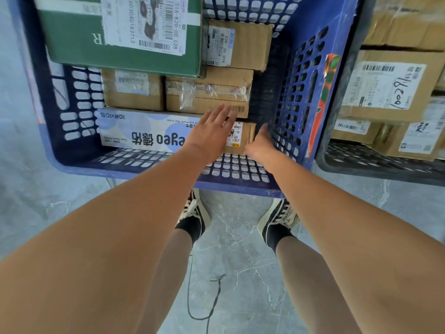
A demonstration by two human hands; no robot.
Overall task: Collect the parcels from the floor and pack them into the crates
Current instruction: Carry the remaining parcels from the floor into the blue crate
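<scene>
A blue perforated crate (pixel 296 97) stands on the floor in front of me, packed with parcels. Inside lie a green box (pixel 79 49), several brown cartons (pixel 207 92) and a white wet-wipes box (pixel 134 131). A small brown parcel (pixel 243 138) sits in the crate's near right corner. My left hand (pixel 212 131) lies flat with straight fingers over that parcel and the wipes box. My right hand (pixel 261 143) is at the parcel's right side, against the crate wall; its fingers are partly hidden.
A black crate (pixel 342 162) with several brown cartons (pixel 382 92) stands to the right, touching the blue one. My two feet in black sneakers are on the grey marble floor (pixel 236 261) just below the blue crate. A loose black cord lies on the floor.
</scene>
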